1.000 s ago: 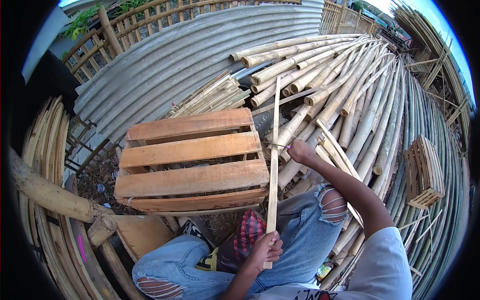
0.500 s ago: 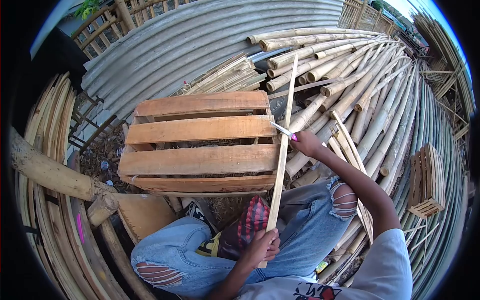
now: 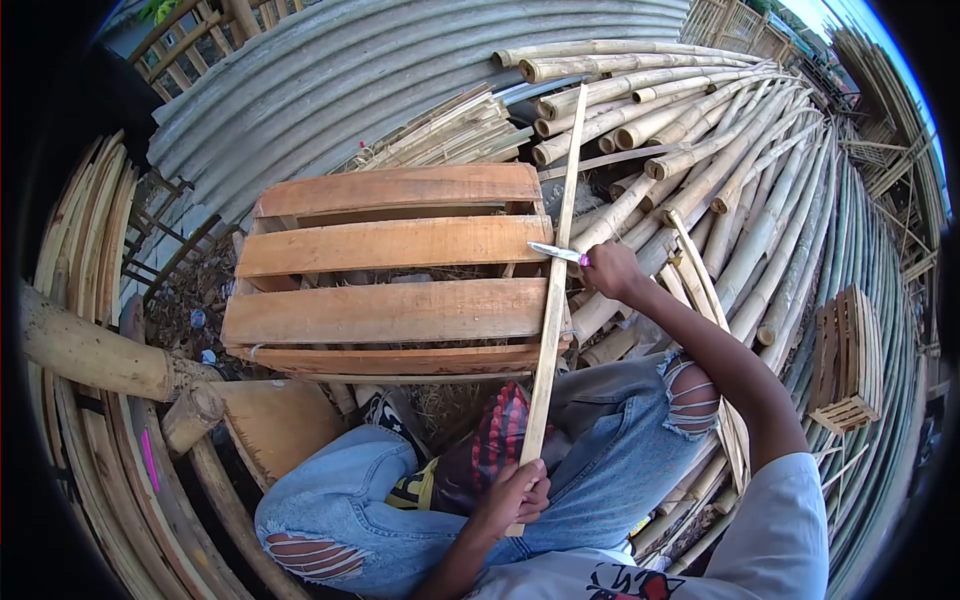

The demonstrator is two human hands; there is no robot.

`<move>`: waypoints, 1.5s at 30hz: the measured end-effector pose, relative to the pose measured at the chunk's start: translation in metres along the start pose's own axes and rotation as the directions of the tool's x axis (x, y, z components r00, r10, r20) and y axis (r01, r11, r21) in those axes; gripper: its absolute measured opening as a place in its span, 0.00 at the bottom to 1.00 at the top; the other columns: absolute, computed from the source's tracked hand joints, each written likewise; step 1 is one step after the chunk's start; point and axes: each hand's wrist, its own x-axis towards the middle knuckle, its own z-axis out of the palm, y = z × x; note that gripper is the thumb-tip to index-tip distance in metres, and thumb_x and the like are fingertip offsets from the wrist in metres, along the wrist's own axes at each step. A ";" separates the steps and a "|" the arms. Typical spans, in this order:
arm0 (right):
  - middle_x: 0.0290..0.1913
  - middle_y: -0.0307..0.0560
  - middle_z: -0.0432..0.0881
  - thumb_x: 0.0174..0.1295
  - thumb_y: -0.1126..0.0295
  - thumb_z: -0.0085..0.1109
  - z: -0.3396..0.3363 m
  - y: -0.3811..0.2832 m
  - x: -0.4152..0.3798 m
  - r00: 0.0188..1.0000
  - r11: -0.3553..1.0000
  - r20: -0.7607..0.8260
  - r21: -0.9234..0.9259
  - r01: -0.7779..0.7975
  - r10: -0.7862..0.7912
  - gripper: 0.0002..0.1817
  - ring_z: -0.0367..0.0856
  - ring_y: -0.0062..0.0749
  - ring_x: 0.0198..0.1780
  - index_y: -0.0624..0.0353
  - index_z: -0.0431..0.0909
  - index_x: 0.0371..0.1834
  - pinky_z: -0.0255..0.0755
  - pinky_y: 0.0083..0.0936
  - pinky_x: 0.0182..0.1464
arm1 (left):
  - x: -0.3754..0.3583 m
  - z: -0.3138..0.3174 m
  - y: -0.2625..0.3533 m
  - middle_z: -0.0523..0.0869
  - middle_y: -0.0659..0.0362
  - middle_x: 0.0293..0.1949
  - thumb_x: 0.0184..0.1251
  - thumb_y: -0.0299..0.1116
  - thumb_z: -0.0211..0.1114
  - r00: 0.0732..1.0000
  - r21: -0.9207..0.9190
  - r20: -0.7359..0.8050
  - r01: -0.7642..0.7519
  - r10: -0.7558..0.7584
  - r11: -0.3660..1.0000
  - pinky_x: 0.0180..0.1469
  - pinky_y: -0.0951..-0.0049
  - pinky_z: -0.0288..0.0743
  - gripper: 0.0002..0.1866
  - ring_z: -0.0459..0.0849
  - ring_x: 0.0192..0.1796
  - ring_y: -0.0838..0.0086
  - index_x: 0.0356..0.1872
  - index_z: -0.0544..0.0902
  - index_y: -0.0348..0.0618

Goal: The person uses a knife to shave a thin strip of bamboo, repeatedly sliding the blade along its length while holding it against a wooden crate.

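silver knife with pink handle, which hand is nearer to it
Right: the right hand grips the knife; the left hand is farther, holding the near end of the long pale wooden strip.

A white shirt [image 3: 770,525] tops ripped blue jeans [image 3: 610,425].

The slatted crate [image 3: 390,246] is orange-brown. Right of it, the strip [image 3: 553,310] is pale straw and the knife [image 3: 557,252] silver-bladed with a pink handle. Beyond the crate, the corrugated sheet [image 3: 330,90] is grey; nearer than the crate, the jeans [image 3: 605,450] are faded blue, the patterned material [image 3: 500,430] dark with red patches.
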 end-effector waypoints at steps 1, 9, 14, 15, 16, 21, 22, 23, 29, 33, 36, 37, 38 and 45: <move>0.21 0.61 0.78 0.51 0.63 0.50 -0.002 -0.006 0.000 1.000 0.999 0.005 0.029 -0.013 0.013 0.14 0.79 0.55 0.26 0.62 0.77 0.17 0.73 0.44 0.32 | 0.002 0.000 0.004 0.56 0.69 0.14 0.70 0.40 0.47 1.000 -0.018 0.002 0.009 -0.009 1.000 0.11 0.83 0.46 0.14 0.53 0.12 0.86 0.24 0.63 0.49; 0.21 0.59 0.78 0.52 0.62 0.51 -0.005 -0.013 0.007 0.999 0.999 0.035 0.031 -0.024 0.023 0.15 0.79 0.53 0.25 0.62 0.78 0.18 0.73 0.43 0.30 | 0.007 0.000 0.001 0.56 0.68 0.13 0.70 0.40 0.48 0.999 -0.064 0.008 -0.042 0.043 0.997 0.10 0.84 0.45 0.14 0.53 0.11 0.86 0.24 0.64 0.48; 0.21 0.60 0.78 0.51 0.61 0.50 -0.006 -0.007 0.009 0.999 0.998 0.048 -0.065 0.012 -0.009 0.15 0.79 0.54 0.26 0.62 0.78 0.19 0.73 0.44 0.30 | 0.009 -0.002 -0.002 0.56 0.68 0.12 0.70 0.40 0.47 0.998 -0.003 -0.022 -0.060 0.060 0.998 0.10 0.84 0.45 0.13 0.53 0.11 0.86 0.24 0.64 0.49; 0.22 0.60 0.79 0.51 0.61 0.51 -0.008 -0.004 0.013 0.996 0.996 0.059 -0.070 -0.062 0.066 0.15 0.79 0.53 0.26 0.63 0.78 0.19 0.73 0.44 0.31 | 0.010 -0.001 0.002 0.56 0.68 0.12 0.69 0.39 0.47 0.996 0.023 -0.036 -0.078 0.079 0.997 0.10 0.84 0.45 0.13 0.52 0.11 0.86 0.24 0.64 0.49; 0.22 0.60 0.79 0.51 0.61 0.51 -0.018 -0.018 0.006 0.993 0.995 0.052 -0.019 -0.101 0.102 0.16 0.80 0.53 0.26 0.62 0.78 0.18 0.73 0.44 0.30 | 0.011 -0.001 0.003 0.56 0.68 0.12 0.69 0.39 0.48 0.998 -0.016 -0.009 -0.062 0.062 0.998 0.10 0.84 0.45 0.13 0.52 0.11 0.86 0.23 0.64 0.49; 0.22 0.59 0.79 0.50 0.61 0.51 -0.013 0.006 0.017 0.996 0.986 0.082 -0.165 -0.010 0.024 0.15 0.80 0.51 0.25 0.62 0.79 0.17 0.72 0.44 0.28 | 0.010 -0.005 -0.012 0.56 0.69 0.12 0.69 0.40 0.49 0.997 -0.011 0.000 -0.072 0.072 0.997 0.10 0.84 0.44 0.14 0.53 0.11 0.87 0.24 0.64 0.49; 0.21 0.59 0.79 0.50 0.61 0.52 -0.008 0.001 0.013 0.997 0.992 0.033 -0.107 -0.068 0.072 0.15 0.80 0.51 0.25 0.62 0.79 0.17 0.72 0.43 0.28 | 0.010 -0.005 0.000 0.56 0.68 0.13 0.69 0.40 0.49 0.997 -0.009 0.004 -0.078 0.078 0.997 0.10 0.84 0.44 0.14 0.53 0.11 0.87 0.23 0.64 0.49; 0.21 0.58 0.79 0.50 0.61 0.52 -0.009 -0.008 0.011 0.993 0.992 -0.015 -0.054 -0.115 0.114 0.15 0.80 0.51 0.24 0.62 0.79 0.18 0.72 0.43 0.27 | 0.011 -0.003 0.011 0.56 0.68 0.13 0.69 0.40 0.48 0.996 -0.013 0.012 -0.092 0.093 0.996 0.10 0.84 0.43 0.14 0.52 0.10 0.86 0.23 0.64 0.49; 0.19 0.58 0.78 0.51 0.61 0.52 -0.020 0.002 0.021 0.995 0.984 -0.035 -0.146 -0.100 0.096 0.15 0.80 0.50 0.24 0.61 0.79 0.17 0.74 0.40 0.27 | 0.010 -0.007 -0.002 0.56 0.68 0.13 0.69 0.39 0.48 0.996 0.031 -0.022 -0.090 0.091 0.995 0.10 0.85 0.43 0.13 0.52 0.11 0.87 0.24 0.64 0.49; 0.23 0.59 0.80 0.52 0.61 0.51 -0.022 -0.028 -0.001 0.992 0.982 0.040 -0.143 0.126 -0.122 0.16 0.81 0.50 0.25 0.63 0.79 0.19 0.74 0.40 0.27 | 0.011 -0.003 0.011 0.56 0.68 0.13 0.69 0.40 0.48 0.994 -0.033 0.046 -0.095 0.097 0.995 0.10 0.84 0.44 0.13 0.53 0.11 0.87 0.24 0.64 0.49; 0.26 0.58 0.82 0.56 0.63 0.48 -0.013 0.038 0.022 0.934 0.940 -0.144 -0.044 -0.337 0.328 0.15 0.83 0.47 0.28 0.61 0.81 0.22 0.75 0.41 0.29 | 0.007 -0.003 -0.012 0.57 0.68 0.13 0.69 0.40 0.49 0.993 0.062 -0.055 -0.100 0.103 0.993 0.10 0.83 0.45 0.13 0.53 0.11 0.86 0.24 0.64 0.49; 0.27 0.58 0.82 0.56 0.63 0.48 -0.027 0.071 0.020 0.878 0.889 -0.220 -0.079 -0.450 0.425 0.16 0.83 0.46 0.30 0.60 0.82 0.24 0.75 0.41 0.31 | 0.001 0.002 -0.021 0.56 0.68 0.13 0.69 0.40 0.49 0.993 0.089 -0.084 -0.076 0.084 0.993 0.10 0.83 0.45 0.14 0.53 0.11 0.86 0.24 0.63 0.48; 0.29 0.60 0.82 0.57 0.62 0.47 -0.038 0.084 0.012 0.844 0.868 -0.245 -0.019 -0.496 0.477 0.17 0.83 0.48 0.31 0.62 0.83 0.26 0.76 0.42 0.32 | 0.000 -0.005 -0.027 0.56 0.68 0.13 0.69 0.40 0.49 0.992 0.121 -0.080 -0.087 0.097 0.989 0.11 0.83 0.45 0.14 0.53 0.11 0.86 0.24 0.63 0.48; 0.21 0.69 0.73 0.51 0.60 0.50 -0.013 0.033 0.001 0.996 0.933 -0.072 0.359 -0.030 0.060 0.20 0.76 0.62 0.28 0.71 0.74 0.18 0.69 0.46 0.35 | -0.001 -0.014 -0.004 0.56 0.69 0.13 0.69 0.40 0.49 0.995 -0.089 0.099 0.019 -0.010 0.996 0.10 0.85 0.44 0.14 0.52 0.10 0.87 0.23 0.64 0.49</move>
